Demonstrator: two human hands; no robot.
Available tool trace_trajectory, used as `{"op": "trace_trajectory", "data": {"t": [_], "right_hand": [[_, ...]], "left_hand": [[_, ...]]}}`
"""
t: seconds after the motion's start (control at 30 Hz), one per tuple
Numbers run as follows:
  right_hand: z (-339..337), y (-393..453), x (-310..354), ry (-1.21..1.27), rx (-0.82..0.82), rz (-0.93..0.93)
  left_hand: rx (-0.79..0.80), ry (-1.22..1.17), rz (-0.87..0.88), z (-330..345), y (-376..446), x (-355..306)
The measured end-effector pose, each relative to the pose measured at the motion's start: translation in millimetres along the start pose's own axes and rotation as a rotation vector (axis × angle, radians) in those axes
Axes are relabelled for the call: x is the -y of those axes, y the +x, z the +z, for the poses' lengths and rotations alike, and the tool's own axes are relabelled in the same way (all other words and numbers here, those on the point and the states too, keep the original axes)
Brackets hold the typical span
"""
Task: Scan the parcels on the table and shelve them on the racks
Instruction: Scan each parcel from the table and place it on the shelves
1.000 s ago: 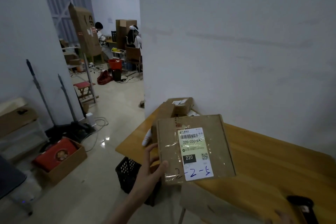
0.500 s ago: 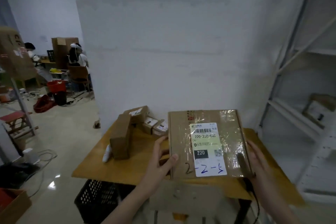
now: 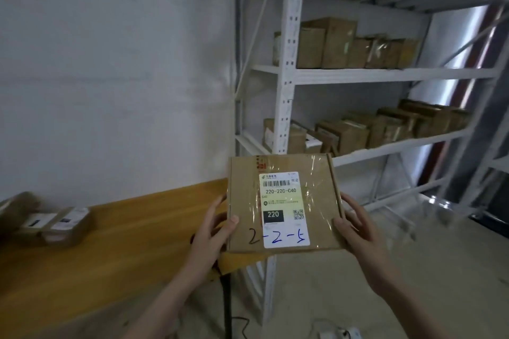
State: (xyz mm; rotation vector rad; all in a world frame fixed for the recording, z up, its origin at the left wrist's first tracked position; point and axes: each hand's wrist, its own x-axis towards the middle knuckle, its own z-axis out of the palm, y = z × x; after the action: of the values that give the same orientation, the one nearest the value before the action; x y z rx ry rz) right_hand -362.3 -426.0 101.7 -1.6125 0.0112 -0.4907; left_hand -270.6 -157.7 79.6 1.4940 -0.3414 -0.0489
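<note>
Above the table's (image 3: 115,231) right end, in front of the rack (image 3: 286,74), you hold the flat cardboard parcel (image 3: 283,203), label up. Your left hand (image 3: 212,228) grips its left edge, thumb on top; your right hand (image 3: 355,226) clasps its right edge. Small parcels (image 3: 52,224) lie at the table's back edge.

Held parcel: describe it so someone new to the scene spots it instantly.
Start at the white rack right of the wooden table. In front of its lower post, the left hand and right hand hold a flat cardboard parcel. Unlike the shelved boxes, its taped label has "2-2-5" handwritten on it.
</note>
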Motion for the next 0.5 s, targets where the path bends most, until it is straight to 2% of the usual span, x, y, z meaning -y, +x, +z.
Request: {"op": "trace_trajectory", "data": {"t": [0.23, 0.5], "right_hand": [[-140, 21, 11, -0.050, -0.109, 0.027], [-235, 86, 15, -0.046, -0.213, 0.001]], "left_hand": [[0.159, -0.046, -0.001, 148, 53, -4], [0.314, -0.048, 0.067, 255, 154, -11]]}}
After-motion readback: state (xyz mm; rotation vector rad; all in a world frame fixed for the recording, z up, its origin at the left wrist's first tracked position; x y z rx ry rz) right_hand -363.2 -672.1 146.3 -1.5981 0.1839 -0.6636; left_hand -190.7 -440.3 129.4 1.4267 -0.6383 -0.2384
